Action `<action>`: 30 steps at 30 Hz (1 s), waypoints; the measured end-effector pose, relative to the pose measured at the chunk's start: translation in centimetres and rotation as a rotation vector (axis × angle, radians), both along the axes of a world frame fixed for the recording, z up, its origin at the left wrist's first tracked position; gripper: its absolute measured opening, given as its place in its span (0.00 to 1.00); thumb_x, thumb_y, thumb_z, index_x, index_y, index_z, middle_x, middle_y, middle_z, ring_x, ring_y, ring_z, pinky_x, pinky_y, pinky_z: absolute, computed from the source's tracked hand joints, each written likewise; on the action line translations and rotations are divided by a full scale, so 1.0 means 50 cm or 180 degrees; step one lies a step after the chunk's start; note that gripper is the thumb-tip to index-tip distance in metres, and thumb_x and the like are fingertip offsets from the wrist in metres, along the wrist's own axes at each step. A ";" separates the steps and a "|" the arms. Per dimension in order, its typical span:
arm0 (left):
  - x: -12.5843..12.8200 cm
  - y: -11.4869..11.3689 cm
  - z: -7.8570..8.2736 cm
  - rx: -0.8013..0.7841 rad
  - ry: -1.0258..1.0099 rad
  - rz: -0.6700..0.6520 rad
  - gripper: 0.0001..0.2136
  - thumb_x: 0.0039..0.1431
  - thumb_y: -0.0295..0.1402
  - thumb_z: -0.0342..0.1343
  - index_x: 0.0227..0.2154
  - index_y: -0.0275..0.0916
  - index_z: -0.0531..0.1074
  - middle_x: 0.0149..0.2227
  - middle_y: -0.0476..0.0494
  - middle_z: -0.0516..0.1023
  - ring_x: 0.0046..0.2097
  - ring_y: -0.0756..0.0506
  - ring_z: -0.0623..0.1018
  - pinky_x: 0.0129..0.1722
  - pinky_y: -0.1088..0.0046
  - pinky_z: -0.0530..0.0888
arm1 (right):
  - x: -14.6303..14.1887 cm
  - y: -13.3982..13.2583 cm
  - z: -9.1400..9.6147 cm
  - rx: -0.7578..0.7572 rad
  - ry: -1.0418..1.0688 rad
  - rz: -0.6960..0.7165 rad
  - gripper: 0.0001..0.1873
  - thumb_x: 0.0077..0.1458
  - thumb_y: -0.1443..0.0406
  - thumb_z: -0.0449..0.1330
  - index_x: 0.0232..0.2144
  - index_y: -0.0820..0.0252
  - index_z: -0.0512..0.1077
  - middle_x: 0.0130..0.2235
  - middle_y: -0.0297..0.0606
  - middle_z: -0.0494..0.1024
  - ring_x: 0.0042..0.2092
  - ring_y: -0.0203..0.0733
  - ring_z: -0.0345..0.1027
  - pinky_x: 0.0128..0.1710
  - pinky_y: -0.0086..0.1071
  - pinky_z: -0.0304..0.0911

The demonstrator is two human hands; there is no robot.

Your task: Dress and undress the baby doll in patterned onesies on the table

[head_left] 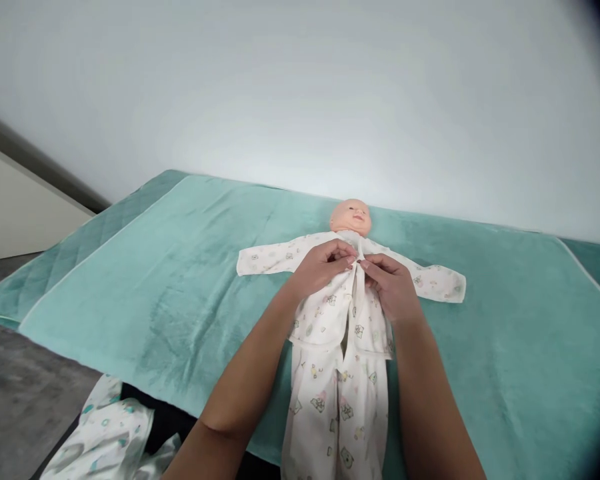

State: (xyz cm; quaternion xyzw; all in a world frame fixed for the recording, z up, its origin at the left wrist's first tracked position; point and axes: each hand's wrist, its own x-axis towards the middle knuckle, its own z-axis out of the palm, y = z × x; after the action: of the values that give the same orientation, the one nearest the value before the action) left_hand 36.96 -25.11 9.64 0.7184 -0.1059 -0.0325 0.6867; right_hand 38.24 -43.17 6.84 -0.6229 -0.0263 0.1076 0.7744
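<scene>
We had the doll [351, 217] lying face up on the teal towel [180, 280] spread over the bed [55, 267], already dressed in its printed trousers [330, 400] and top [325, 313]. Our left hand [323, 267] and right hand [393, 287] met high on its chest, fingers pinching the top's two front edges together. Lower down, the front gaped open, not yet fastened.

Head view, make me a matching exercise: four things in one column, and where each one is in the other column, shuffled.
1 doll's head
2 left hand
3 right hand
4 loose printed cloth

a lower left, off the blanket
b pinching the shirt left of its front opening
c near the blanket's far edge
d pinching the shirt right of its front opening

Pairs: 1c, 2b, 3d, 4a
</scene>
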 end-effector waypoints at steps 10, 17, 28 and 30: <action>0.008 -0.007 -0.010 -0.0322 0.0170 -0.0167 0.11 0.59 0.40 0.59 0.38 0.38 0.72 0.33 0.49 0.71 0.35 0.52 0.70 0.39 0.75 0.69 | -0.008 -0.002 0.000 -0.0143 -0.0108 -0.0003 0.12 0.48 0.56 0.70 0.31 0.58 0.79 0.29 0.33 0.75 0.28 0.34 0.63 0.28 0.28 0.63; 0.003 -0.013 0.004 -0.0089 0.0125 -0.0126 0.08 0.60 0.36 0.58 0.38 0.37 0.71 0.29 0.51 0.69 0.33 0.52 0.68 0.35 0.76 0.65 | -0.018 -0.003 0.010 -0.0323 -0.0641 0.0180 0.10 0.53 0.58 0.66 0.27 0.59 0.75 0.29 0.33 0.70 0.28 0.32 0.60 0.27 0.28 0.59; 0.004 -0.021 0.003 0.0040 0.0144 -0.0181 0.08 0.59 0.37 0.57 0.37 0.38 0.71 0.28 0.51 0.68 0.32 0.51 0.68 0.34 0.75 0.64 | -0.021 -0.011 0.005 -0.0153 -0.0495 0.0089 0.13 0.53 0.55 0.66 0.27 0.58 0.74 0.28 0.33 0.69 0.24 0.31 0.55 0.22 0.29 0.52; 0.005 -0.022 0.001 0.0065 0.0134 -0.0216 0.08 0.60 0.38 0.56 0.37 0.38 0.71 0.29 0.51 0.68 0.33 0.51 0.68 0.35 0.75 0.64 | -0.021 -0.014 0.003 -0.0103 -0.0466 0.0097 0.14 0.53 0.54 0.66 0.28 0.58 0.74 0.28 0.34 0.71 0.24 0.31 0.56 0.22 0.28 0.52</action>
State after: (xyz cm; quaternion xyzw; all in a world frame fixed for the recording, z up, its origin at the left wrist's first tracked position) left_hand 37.23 -26.19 9.70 0.7206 -0.1154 -0.0719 0.6799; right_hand 37.20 -43.89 6.96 -0.6411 -0.0906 0.0740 0.7585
